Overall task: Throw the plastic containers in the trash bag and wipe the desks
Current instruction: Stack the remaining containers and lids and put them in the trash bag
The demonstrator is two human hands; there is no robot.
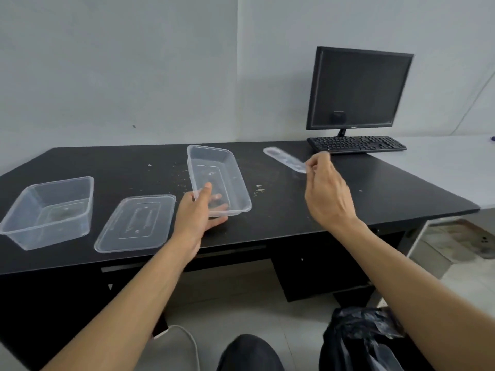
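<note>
Left grip (198, 215) is curling round the near rim of the tilted container (214, 167), mid-worktop (375, 183) — thumb inside, fingers under; slick wall, probably slipping if swung fast. Right grip (325, 194) is pinching the thin lid (284, 159) by one end, toward the back right; likely flexing loose. Monitor (359, 88) is crowding the back right corner, keyboard (356, 144) below it. Trash bag (359, 341) is sitting on the floor under the front right edge — that edge standing between. Second container (49, 210), spare lid (135, 223) waiting front left; crumbs (257, 189) mid-worktop.

The left grip (198, 210) and right grip (325, 194) are bare, and so are both arms (128, 298). A black rounded bit (249, 352) shows near, in the middle: knee or shoe, hard to tell.
</note>
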